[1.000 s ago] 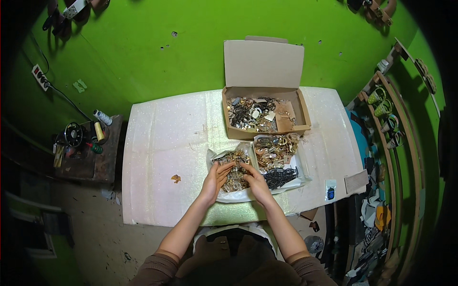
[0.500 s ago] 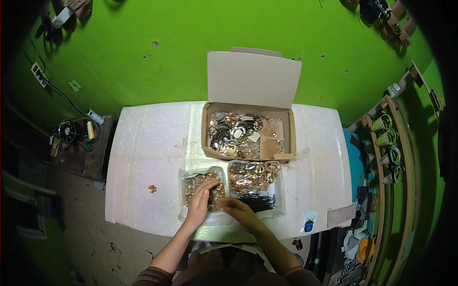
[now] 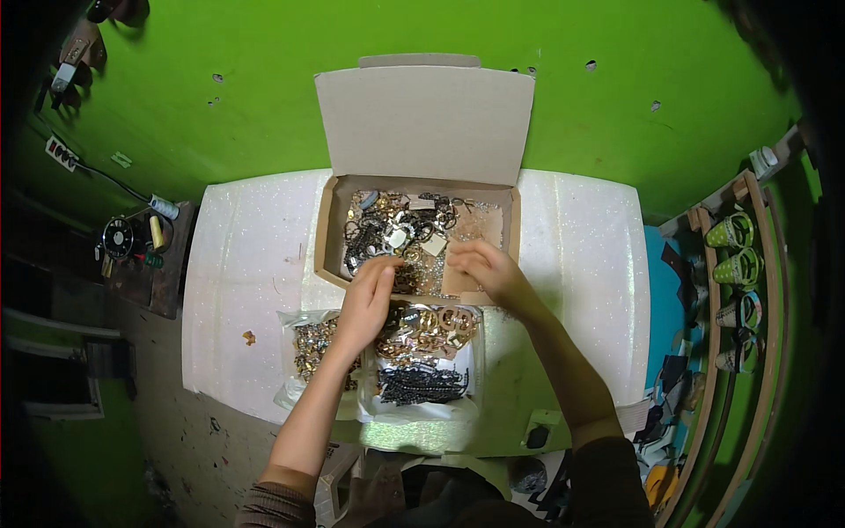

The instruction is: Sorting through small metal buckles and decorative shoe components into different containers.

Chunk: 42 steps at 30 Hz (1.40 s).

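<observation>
A shallow cardboard box [image 3: 327, 238] with its lid raised holds jumbled trinkets [image 3: 387, 224] in black, gold and silver. Over its near left edge reaches my left hand [image 3: 368, 297], fingers loosely bent and the thumb apart from them; nothing held can be made out. My right hand [image 3: 495, 271] hovers above the right part of the box, over a brown cardboard piece [image 3: 466, 280], its fingers bent and slightly apart. Nearer me sit small gold and silver pieces [image 3: 312, 348] in a plastic-lined tray, partly behind my left forearm. Beside them lie buckle-like ornaments [image 3: 440, 326] and black beaded strands [image 3: 424, 385].
The glittery white tabletop [image 3: 238, 290] carries a small gold scrap [image 3: 249, 337] at left and a small packet [image 3: 540, 433] near the front right. A green wall rises behind. At left is a side table with spools [image 3: 157, 231]; at right, a rack with green sandals [image 3: 738, 264].
Both hands have moved away from me, from the plastic trays to the cardboard box. The right hand has gone farther right. The view has shifted, so the box and trays appear farther left.
</observation>
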Motion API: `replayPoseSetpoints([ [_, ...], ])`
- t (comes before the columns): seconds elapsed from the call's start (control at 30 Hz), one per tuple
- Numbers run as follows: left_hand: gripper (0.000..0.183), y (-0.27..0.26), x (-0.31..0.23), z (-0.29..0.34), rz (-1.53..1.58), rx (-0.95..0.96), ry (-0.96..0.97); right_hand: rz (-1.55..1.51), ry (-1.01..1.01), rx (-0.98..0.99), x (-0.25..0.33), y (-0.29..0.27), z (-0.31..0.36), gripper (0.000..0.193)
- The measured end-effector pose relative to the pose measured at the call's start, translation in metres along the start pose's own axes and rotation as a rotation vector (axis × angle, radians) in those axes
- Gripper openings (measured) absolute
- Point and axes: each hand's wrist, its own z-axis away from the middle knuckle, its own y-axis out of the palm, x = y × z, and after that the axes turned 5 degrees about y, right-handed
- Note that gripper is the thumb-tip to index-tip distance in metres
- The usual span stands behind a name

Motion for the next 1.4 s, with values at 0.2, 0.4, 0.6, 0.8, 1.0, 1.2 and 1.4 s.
replayPoseSetpoints([
  [0.2,0.035,0.03,0.025,-0.026,0.084,-0.01,-0.25,0.421,-0.009,0.127,-0.017,0.008,-0.064,0.037],
  [0.4,0.042,0.04,0.029,-0.052,0.929,-0.361,-0.787,1.107,0.059,0.001,-0.013,0.02,-0.092,0.031],
  [0.6,0.045,0.017,0.047,-0.059,0.934,-0.419,-0.766,1.248,0.075,0.06,-0.02,0.014,-0.118,0.026],
  [0.8,0.047,0.014,0.042,-0.049,0.977,-0.424,-0.803,0.969,0.114,0.171,-0.019,0.003,-0.124,0.02],
  [1.0,0.045,0.02,0.04,-0.043,1.011,-0.386,-0.816,0.706,0.091,0.162,0.04,-0.02,-0.094,0.019],
  [1.2,0.041,0.05,0.051,-0.042,1.889,-0.566,-0.812,0.237,0.067,0.275,0.034,-0.012,-0.081,0.021],
  [1.4,0.043,0.049,0.039,-0.042,1.979,-0.553,-0.549,0.424,-0.199,0.328,0.044,0.023,-0.079,0.022],
])
